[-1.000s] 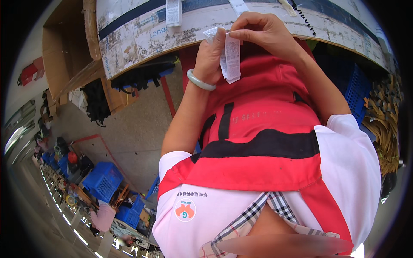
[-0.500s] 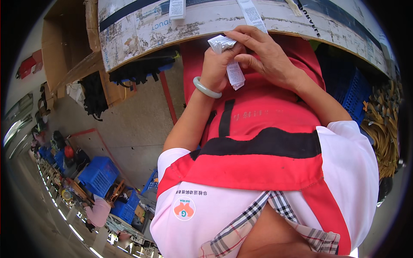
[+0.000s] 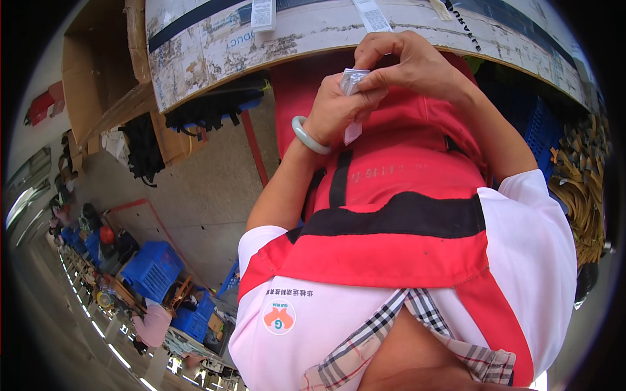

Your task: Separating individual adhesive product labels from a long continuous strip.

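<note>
A stack of white printed labels (image 3: 353, 79) is gripped in my left hand (image 3: 330, 107), which has a pale bangle (image 3: 308, 137) at the wrist. The lower end of the stack pokes out below the fingers. Over its top edge bends my right hand (image 3: 407, 65), thumb and fingertips pinched together on the upper labels. Whether a single label is separated there, I cannot make out. Both hands are in front of my red apron (image 3: 398, 150), close to the table edge. On the table lie a second stack of labels (image 3: 263, 15) and a label strip (image 3: 372, 15).
The worn, cardboard-covered table (image 3: 195, 65) curves across the top. An open cardboard box (image 3: 104, 72) stands at its left, with black straps (image 3: 202, 112) hanging below. At right are a blue crate (image 3: 540, 133) and brown strips (image 3: 583, 189). A person in pink (image 3: 154, 324) is far left.
My right hand has closed from spread fingers to a pinch at the stack's top. The left hand has turned slightly with the labels, and less of their lower end shows.
</note>
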The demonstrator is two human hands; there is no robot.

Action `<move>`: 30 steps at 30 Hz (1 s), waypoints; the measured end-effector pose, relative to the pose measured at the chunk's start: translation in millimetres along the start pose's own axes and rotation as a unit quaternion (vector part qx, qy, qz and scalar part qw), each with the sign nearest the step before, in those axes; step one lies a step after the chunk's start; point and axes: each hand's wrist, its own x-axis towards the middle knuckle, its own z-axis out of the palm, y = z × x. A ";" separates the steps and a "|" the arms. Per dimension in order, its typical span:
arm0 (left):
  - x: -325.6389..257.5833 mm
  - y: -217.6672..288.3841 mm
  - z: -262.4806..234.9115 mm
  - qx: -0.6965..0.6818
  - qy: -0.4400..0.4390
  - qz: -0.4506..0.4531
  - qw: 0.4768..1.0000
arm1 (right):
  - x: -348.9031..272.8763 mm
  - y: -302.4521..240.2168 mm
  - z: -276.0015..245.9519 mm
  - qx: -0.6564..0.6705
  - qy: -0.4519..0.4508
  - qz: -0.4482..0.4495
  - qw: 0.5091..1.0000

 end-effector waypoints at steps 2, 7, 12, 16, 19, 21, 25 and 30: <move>1.3 0.5 1.1 0.008 0.005 -0.002 1.000 | -0.8 5.3 7.5 0.051 0.027 0.015 0.998; 8.6 -4.5 1.5 -0.010 0.015 -0.022 1.000 | 0.2 23.8 10.9 0.064 0.065 -0.019 0.996; 12.9 -13.3 4.9 -0.144 0.043 -0.036 0.988 | 3.0 15.7 5.9 -0.124 0.086 -0.090 0.984; 12.7 -3.0 -1.6 -0.060 0.050 -0.021 0.997 | 7.3 16.3 -30.9 -0.286 0.233 -0.149 0.917; 9.9 0.0 -9.3 -0.118 0.072 -0.022 0.990 | -0.2 30.5 -70.0 -0.454 0.377 -0.056 0.806; 13.1 0.7 -10.4 -0.131 0.090 -0.025 0.987 | -9.4 48.5 -88.4 -0.496 0.431 -0.049 0.752; 21.4 1.5 -4.4 -0.127 0.096 -0.034 0.987 | -21.0 90.3 -109.1 -0.460 0.414 -0.032 0.785; 23.6 8.0 -5.8 -0.064 0.124 -0.001 0.990 | -13.3 70.0 -100.5 -0.560 0.421 -0.046 0.712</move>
